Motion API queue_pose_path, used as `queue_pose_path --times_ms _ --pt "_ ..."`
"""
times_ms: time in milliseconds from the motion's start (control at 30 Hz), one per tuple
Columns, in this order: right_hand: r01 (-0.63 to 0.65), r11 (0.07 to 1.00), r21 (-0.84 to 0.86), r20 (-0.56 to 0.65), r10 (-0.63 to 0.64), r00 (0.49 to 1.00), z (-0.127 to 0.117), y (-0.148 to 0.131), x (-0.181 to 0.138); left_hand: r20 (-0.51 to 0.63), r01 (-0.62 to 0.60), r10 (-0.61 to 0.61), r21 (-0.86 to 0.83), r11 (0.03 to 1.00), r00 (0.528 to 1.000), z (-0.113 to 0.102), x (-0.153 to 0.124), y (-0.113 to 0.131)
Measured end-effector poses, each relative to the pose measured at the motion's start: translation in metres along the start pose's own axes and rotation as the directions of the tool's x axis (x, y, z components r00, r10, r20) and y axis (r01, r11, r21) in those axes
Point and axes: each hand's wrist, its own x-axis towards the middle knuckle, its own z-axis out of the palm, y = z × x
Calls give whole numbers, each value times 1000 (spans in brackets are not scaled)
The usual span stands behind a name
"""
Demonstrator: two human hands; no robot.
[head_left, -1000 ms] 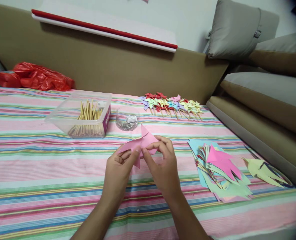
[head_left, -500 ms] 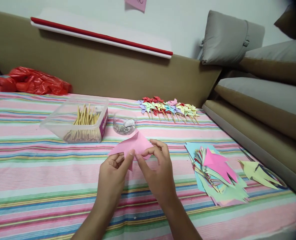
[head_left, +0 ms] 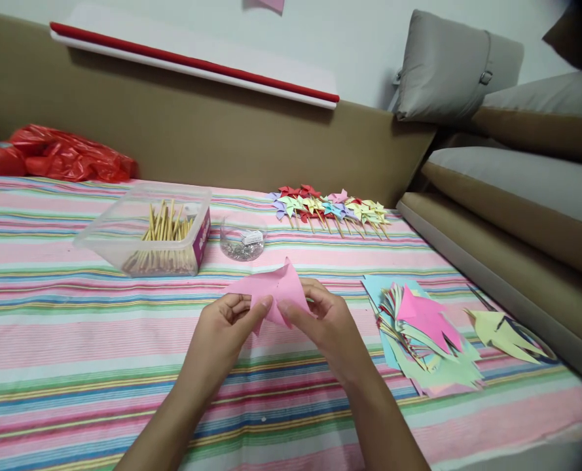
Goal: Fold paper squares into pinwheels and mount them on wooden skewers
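A pink piece of paper (head_left: 277,282), partly folded with one corner standing up, is held above the striped cloth. My left hand (head_left: 232,320) pinches its lower left part, thumb in front and fingers behind. On the paper's right side my right hand (head_left: 323,314) grips it the same way, its thumb pressed on the front near the middle. Just beyond the paper stands a round clear tub (head_left: 242,241) with small metallic bits and a white label inside. To its left is a clear plastic box (head_left: 118,245) of thin wooden sticks (head_left: 165,229).
Finished paper pinwheels on sticks (head_left: 330,208) lie at the back. A stack of cut coloured paper (head_left: 431,327) sits at the right, beside a yellow cut sheet (head_left: 501,333) over scissors. A red plastic bag (head_left: 65,157) is back left; stacked cushions (head_left: 511,203) border the right.
My right hand has closed further round the paper's right side, its fingers now behind it. The paper has turned, and its raised corner has shifted right. The view has tipped slightly downward.
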Motion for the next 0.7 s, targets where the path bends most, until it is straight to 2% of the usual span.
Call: queue_pose_path --times_ms 233,467,700 --pt "35 983 -181 34 -30 999 -1 -3 -2 66 -68 59 130 989 996 -5 2 -1" --pt "-97 993 59 178 86 980 -7 -4 -2 121 -79 51 244 967 991 -12 4 1" --pt "-150 988 -34 137 153 979 -5 3 -2 206 -64 21 207 976 978 -13 5 -3"
